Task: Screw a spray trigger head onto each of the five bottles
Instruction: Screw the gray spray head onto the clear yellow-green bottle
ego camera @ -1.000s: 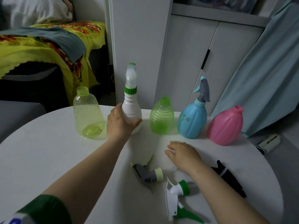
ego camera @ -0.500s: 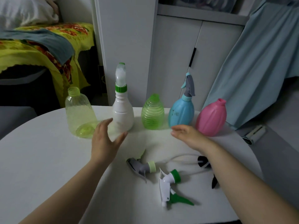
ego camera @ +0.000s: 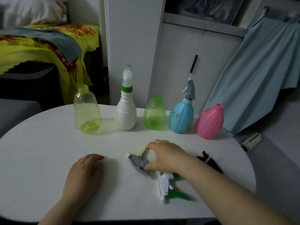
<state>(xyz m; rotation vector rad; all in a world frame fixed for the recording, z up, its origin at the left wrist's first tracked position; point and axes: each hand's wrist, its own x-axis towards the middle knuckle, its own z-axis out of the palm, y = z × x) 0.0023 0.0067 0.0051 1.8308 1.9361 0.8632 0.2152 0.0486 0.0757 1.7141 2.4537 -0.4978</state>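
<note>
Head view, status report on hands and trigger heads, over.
Left hand open on table. Right hand grips grey trigger head. White trigger head lies beside right wrist.

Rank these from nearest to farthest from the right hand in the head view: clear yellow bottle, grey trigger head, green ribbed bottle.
1. grey trigger head, pinched by the right hand.
2. green ribbed bottle, behind the hand, in the middle of the row.
3. clear yellow bottle, at the row's left end.

Five upright bottles [ego camera: 125, 117] in a row; grey head [ego camera: 137, 161], white head [ego camera: 164, 184], black head [ego camera: 209, 161] loose nearer.
</note>
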